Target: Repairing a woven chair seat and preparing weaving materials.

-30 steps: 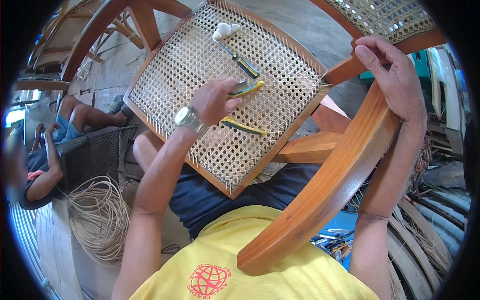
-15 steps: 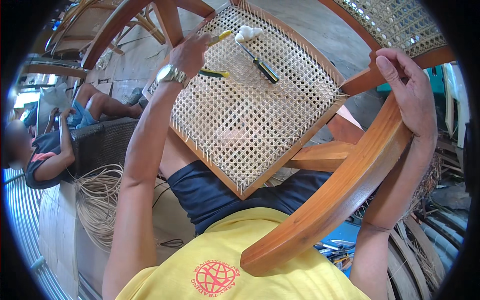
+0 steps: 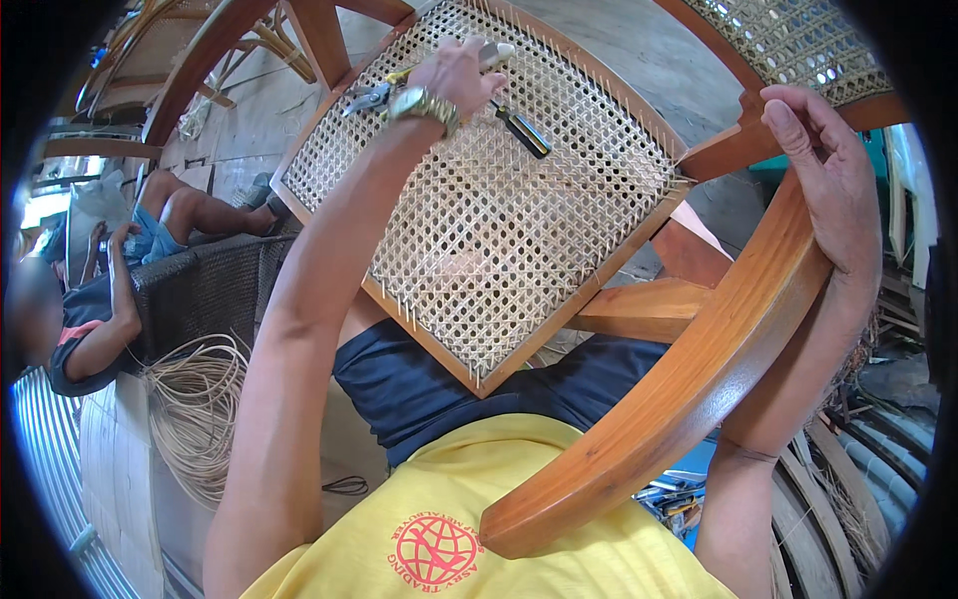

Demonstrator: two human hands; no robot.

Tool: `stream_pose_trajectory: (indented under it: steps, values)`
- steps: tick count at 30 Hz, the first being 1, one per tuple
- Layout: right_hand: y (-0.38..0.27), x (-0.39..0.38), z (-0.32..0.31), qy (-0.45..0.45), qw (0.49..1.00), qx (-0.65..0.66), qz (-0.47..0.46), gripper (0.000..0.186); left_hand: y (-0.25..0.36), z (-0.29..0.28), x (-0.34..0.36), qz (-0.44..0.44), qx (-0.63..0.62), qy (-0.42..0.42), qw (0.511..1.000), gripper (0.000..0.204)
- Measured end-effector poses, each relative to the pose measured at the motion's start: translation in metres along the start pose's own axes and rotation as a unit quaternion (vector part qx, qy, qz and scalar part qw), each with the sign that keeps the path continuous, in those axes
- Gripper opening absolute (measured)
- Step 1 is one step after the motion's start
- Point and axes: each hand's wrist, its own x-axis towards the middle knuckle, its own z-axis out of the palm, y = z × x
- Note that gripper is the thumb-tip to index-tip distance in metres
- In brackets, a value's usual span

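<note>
A woven cane seat panel (image 3: 519, 250) in a wooden frame lies in front of me, loose strand ends standing along its edges. My left hand (image 3: 454, 78), with a metal wristwatch, reaches over its far part, fingers apart at a small whitish lump (image 3: 490, 54). The fingers partly cover the lump. Beside the wrist lie pliers (image 3: 369, 98), partly hidden, with yellow on the handle. A screwdriver (image 3: 524, 133) with a black and yellow handle lies right of the hand. My right hand (image 3: 823, 185) rests against the upper end of the curved wooden armrest (image 3: 659, 384), thumb and fingers apart.
The chair's cane back (image 3: 798, 45) rises at the upper right. Coiled cane strands (image 3: 200, 419) lie at the left, near a dark woven seat (image 3: 205, 295) with another person (image 3: 100, 339) at it. Tools lie in a blue tray (image 3: 689, 479) below the armrest.
My left hand has moved right, from the yellow-handled pliers to the whitish lump. The pliers now lie on the cane behind the wrist. My right hand stays at the armrest.
</note>
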Motion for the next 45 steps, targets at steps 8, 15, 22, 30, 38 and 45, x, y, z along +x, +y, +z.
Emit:
stream_pose_trajectory:
  steps: [8, 15, 22, 30, 38, 45]
  values:
    - [0.007, -0.003, -0.002, 0.007, 0.999, 0.002, 0.031, 0.041, 0.004, -0.008, -0.008, 0.049, -0.035, 0.098, 0.993, 0.038]
    - [0.007, -0.003, 0.0, 0.017, 0.999, 0.015, 0.037, 0.044, 0.038, -0.015, -0.232, -0.076, -0.15, 0.065, 0.984, 0.045]
    - [0.014, 0.0, -0.004, -0.003, 1.0, 0.024, 0.008, 0.042, 0.058, -0.009, -0.232, 0.005, -0.218, 0.124, 0.968, 0.044]
    - [0.032, 0.005, -0.006, 0.001, 0.996, 0.061, 0.067, 0.04, 0.135, 0.022, -0.166, 0.022, -0.217, 0.011, 0.976, 0.015]
    - [0.049, 0.006, -0.013, 0.003, 0.992, -0.121, 0.018, 0.047, -0.082, -0.046, -0.218, -0.291, -0.121, 0.043, 0.948, 0.037]
    - [0.025, 0.002, -0.007, 0.007, 0.999, 0.001, 0.049, 0.043, -0.037, -0.029, -0.214, -0.188, -0.117, 0.071, 0.973, 0.034]
